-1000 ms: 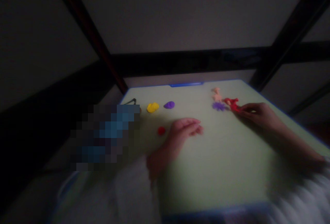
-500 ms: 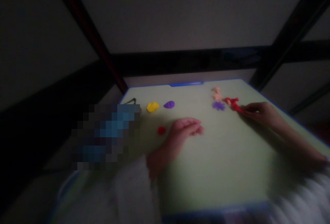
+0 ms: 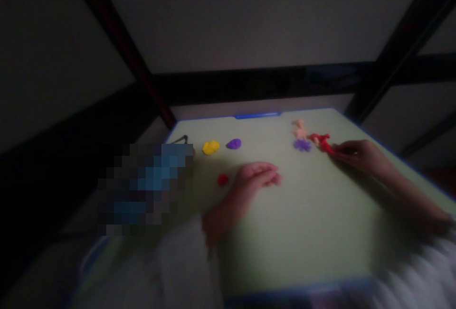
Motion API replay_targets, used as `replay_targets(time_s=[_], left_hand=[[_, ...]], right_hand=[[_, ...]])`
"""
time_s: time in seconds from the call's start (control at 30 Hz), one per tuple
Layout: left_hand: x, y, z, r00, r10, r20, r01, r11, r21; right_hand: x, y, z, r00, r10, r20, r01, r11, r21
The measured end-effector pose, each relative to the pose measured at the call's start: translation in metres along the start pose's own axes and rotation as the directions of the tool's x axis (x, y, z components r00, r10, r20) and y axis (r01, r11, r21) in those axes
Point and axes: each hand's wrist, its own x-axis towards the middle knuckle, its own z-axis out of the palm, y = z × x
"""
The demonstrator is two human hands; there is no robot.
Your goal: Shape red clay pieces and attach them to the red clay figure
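My right hand [image 3: 358, 152] reaches in from the right, its fingertips pinched on the lower end of a red piece of modelling clay [image 3: 325, 145] that lies on the table. Beside that piece are a flat, peach-coloured clay shape [image 3: 299, 130] and a spiky purple clay piece [image 3: 302, 145]. Over the middle of the table is my left hand [image 3: 258, 176], fingers curled in and thumb against them; whether anything is inside cannot be made out. A small red clay disc [image 3: 223, 179] lies just left of that hand.
A yellow clay lump [image 3: 211, 147] and a purple clay lump [image 3: 234, 144] lie toward the back left. The pale table [image 3: 302, 233] has a blue rim, with a wall behind it. A blurred-out item [image 3: 153, 181] covers the left edge, near a thin dark object [image 3: 181, 139].
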Motion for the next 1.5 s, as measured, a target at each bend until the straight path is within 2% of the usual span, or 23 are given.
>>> replay_targets(time_s=[0.13,0.57,1.37,1.5], left_hand=[[0.0,0.0,-0.001,1.0,0.005,-0.006,-0.005,1.0,0.006],[0.0,0.0,0.0,1.0,0.0,-0.001,0.001,1.0,0.01],[0.0,0.001,0.001,1.0,-0.01,-0.015,0.01,1.0,-0.011],[0.001,0.0,0.0,1.0,-0.002,0.012,0.002,1.0,0.004]], right_hand=[[0.001,0.0,0.0,0.998,0.046,0.037,-0.047,0.998,0.034],[0.002,-0.014,0.003,0.977,0.211,0.006,-0.211,0.975,0.075],[0.005,-0.014,0.0,0.978,0.209,0.008,-0.209,0.978,0.012],[0.005,-0.013,0.001,0.977,0.215,0.014,-0.215,0.976,0.015]])
